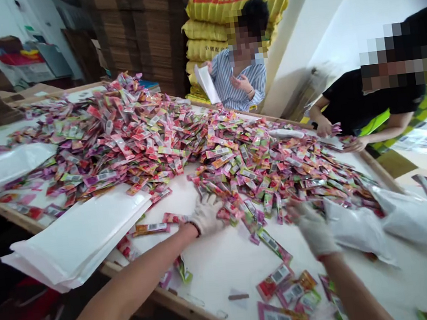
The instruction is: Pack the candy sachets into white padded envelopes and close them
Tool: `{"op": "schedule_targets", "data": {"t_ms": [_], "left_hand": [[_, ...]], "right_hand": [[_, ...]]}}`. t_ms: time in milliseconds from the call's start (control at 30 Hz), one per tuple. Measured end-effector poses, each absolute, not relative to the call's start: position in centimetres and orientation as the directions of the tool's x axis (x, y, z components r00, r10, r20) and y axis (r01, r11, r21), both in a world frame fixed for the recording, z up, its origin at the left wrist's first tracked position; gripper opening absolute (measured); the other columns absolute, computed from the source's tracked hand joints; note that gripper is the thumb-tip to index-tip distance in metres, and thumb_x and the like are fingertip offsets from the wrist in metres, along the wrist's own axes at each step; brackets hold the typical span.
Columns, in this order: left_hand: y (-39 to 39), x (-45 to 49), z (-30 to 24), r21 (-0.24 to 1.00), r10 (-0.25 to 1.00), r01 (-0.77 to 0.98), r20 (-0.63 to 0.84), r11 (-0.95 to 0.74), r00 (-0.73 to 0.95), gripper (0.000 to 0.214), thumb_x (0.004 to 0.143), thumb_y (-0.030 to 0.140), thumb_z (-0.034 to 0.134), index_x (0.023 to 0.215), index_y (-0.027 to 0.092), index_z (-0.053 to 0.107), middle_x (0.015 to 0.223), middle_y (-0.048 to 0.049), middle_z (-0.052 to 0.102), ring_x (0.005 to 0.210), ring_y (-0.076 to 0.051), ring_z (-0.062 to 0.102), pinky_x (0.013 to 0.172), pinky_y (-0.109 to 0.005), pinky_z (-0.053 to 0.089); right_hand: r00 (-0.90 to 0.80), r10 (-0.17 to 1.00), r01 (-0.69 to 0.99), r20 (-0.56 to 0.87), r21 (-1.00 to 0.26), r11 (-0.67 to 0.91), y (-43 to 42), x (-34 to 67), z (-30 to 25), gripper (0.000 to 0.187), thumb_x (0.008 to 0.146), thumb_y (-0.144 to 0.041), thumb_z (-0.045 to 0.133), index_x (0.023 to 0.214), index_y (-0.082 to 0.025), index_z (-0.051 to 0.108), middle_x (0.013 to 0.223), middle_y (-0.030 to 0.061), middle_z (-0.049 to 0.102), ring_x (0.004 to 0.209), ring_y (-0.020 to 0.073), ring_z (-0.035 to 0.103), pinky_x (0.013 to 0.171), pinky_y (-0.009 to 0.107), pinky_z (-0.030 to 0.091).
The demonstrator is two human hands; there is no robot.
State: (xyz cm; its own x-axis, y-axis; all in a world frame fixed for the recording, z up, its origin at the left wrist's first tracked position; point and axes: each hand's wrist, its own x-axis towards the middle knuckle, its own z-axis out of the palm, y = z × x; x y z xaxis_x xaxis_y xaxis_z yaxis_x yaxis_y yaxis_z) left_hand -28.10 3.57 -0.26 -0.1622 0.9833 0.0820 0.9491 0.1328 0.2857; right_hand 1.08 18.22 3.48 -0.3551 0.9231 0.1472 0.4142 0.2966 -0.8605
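A large heap of small colourful snack sachets (129, 133) is spread over the white table. My left hand (208, 215), in a pale work glove, rests against the heap's near edge with its fingers spread, touching sachets. On the right, my right hand (314, 228), also gloved, reaches to the front of the heap; its fingertips are blurred by motion, so I cannot make out whether they grip anything. Several loose sachets (283, 296) lie near the front edge between my arms. Left of my left forearm lies a stack of flat white bags (83, 236).
Filled white bags (360, 225) lie beyond my right hand, and another white bag (9, 162) is at the far left. Across the table, one person in a striped shirt (223, 76) holds a white bag; another in black (361, 102) handles sachets. Yellow sacks (202, 30) are stacked behind.
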Motion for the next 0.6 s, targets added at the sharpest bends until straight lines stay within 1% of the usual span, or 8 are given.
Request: {"op": "schedule_targets", "data": {"t_ms": [67, 133, 200, 233, 300, 400, 500, 600], "left_hand": [[1.9, -25.4, -0.4, 0.261, 0.995, 0.964, 0.098, -0.037, 0.012, 0.078, 0.073, 0.072, 0.057, 0.135, 0.026, 0.053, 0.141, -0.0148, 0.045, 0.132, -0.039, 0.035, 0.111, -0.062, 0.018], [0.1, -23.7, -0.3, 0.269, 0.98, 0.944, 0.102, -0.191, 0.17, 0.079, 0.071, 0.073, 0.059, 0.133, 0.023, 0.055, 0.142, -0.0163, 0.046, 0.134, -0.04, 0.035, 0.112, -0.062, 0.017], [-1.8, -23.2, -0.2, 0.332, 0.951, 0.891, 0.117, -0.31, 0.288, 0.071, 0.072, 0.071, 0.06, 0.122, 0.021, 0.062, 0.137, -0.0162, 0.051, 0.132, -0.038, 0.038, 0.114, -0.059, 0.018], [-2.6, -23.4, -0.2, 0.394, 0.937, 0.851, 0.128, -0.348, 0.324, 0.063, 0.074, 0.068, 0.061, 0.115, 0.021, 0.066, 0.132, -0.0147, 0.056, 0.129, -0.036, 0.043, 0.115, -0.055, 0.021], [-4.0, -24.2, 0.2, 0.554, 0.933, 0.753, 0.154, -0.353, 0.324, 0.044, 0.081, 0.058, 0.06, 0.102, 0.022, 0.07, 0.121, -0.0106, 0.064, 0.118, -0.028, 0.054, 0.112, -0.045, 0.031], [-5.0, -25.9, 1.5, 0.726, 0.986, 0.668, 0.13, -0.164, 0.101, 0.032, 0.091, 0.044, 0.049, 0.086, 0.02, 0.069, 0.108, -0.0069, 0.068, 0.095, -0.018, 0.063, 0.091, -0.031, 0.047], [-3.9, -27.4, 3.6, 0.669, 0.977, 0.737, 0.079, 0.095, -0.198, 0.029, 0.092, 0.033, 0.045, 0.072, 0.018, 0.06, 0.083, -0.0038, 0.066, 0.075, -0.015, 0.059, 0.071, -0.027, 0.045], [-1.2, -27.7, 4.8, 0.535, 0.938, 0.791, -0.006, 0.296, -0.346, 0.026, 0.087, 0.036, 0.051, 0.066, 0.019, 0.054, 0.068, -0.0019, 0.061, 0.067, -0.015, 0.056, 0.064, -0.027, 0.04]], "right_hand": [[-0.53, 0.833, 0.559, 0.157, -0.674, 0.483, 15.6, -4.0, 1.4, 0.046, 0.088, -0.042, 0.05, 0.124, -0.015, 0.06, 0.116, 0.0163, 0.065, 0.113, 0.0292, 0.059, 0.097, 0.047, 0.048], [-0.657, 0.749, 0.663, 0.086, -0.408, 0.628, 13.0, -7.3, -0.1, 0.046, 0.09, -0.036, 0.05, 0.129, -0.014, 0.057, 0.128, 0.0187, 0.059, 0.127, 0.0324, 0.049, 0.106, 0.052, 0.037], [-0.699, 0.713, 0.69, 0.05, -0.213, 0.692, 10.6, -8.2, -0.9, 0.051, 0.09, -0.035, 0.052, 0.136, -0.013, 0.052, 0.143, 0.0208, 0.048, 0.138, 0.0361, 0.035, 0.112, 0.055, 0.025], [-0.719, 0.694, 0.681, 0.035, -0.165, 0.714, 9.5, -7.8, -1.1, 0.054, 0.091, -0.036, 0.052, 0.14, -0.013, 0.049, 0.148, 0.0207, 0.042, 0.141, 0.037, 0.03, 0.113, 0.055, 0.021], [-0.765, 0.645, 0.637, -0.006, -0.157, 0.754, 7.6, -5.6, -1.2, 0.056, 0.092, -0.035, 0.051, 0.143, -0.013, 0.046, 0.152, 0.0196, 0.036, 0.143, 0.0371, 0.026, 0.115, 0.054, 0.02], [-0.809, 0.584, 0.582, -0.07, -0.245, 0.776, 6.3, -1.3, -0.6, 0.057, 0.088, -0.031, 0.055, 0.142, -0.017, 0.047, 0.152, 0.0164, 0.038, 0.142, 0.036, 0.027, 0.114, 0.055, 0.021], [-0.797, 0.602, 0.529, 0.057, -0.417, 0.739, 6.9, 0.9, 0.9, 0.041, 0.09, -0.028, 0.051, 0.13, -0.019, 0.056, 0.139, 0.0151, 0.052, 0.132, 0.0296, 0.043, 0.108, 0.047, 0.035], [-0.682, 0.707, 0.52, 0.184, -0.558, 0.647, 7.5, -0.5, 2.4, 0.021, 0.094, -0.029, 0.045, 0.101, -0.019, 0.063, 0.102, 0.0104, 0.063, 0.096, 0.0217, 0.06, 0.085, 0.034, 0.048]]}}
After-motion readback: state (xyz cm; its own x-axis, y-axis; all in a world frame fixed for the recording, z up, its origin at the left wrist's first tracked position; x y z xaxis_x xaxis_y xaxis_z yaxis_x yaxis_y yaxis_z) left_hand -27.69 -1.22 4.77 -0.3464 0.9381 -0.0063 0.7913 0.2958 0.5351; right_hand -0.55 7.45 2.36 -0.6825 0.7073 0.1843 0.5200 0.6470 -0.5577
